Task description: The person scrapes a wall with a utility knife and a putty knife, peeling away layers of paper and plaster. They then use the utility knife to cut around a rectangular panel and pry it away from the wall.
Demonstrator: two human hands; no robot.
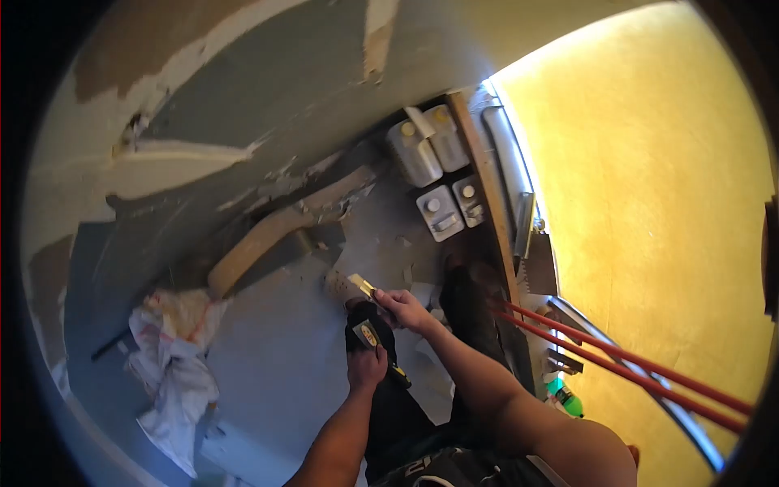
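Right hand [403, 309] pinches the pale blade of a putty knife [350, 286], low against the patched grey wall [268, 97]. Left hand [367, 364] is closed around its black handle, mostly hidden by the fingers.

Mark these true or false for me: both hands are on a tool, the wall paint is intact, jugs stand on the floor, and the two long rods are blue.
1. Both hands, left hand and right hand, are on the scraper. True.
2. The wall has intact paint. False: it is patchy and peeling.
3. Plastic jugs stand on the floor. True.
4. The two long rods are blue. False: they are red.
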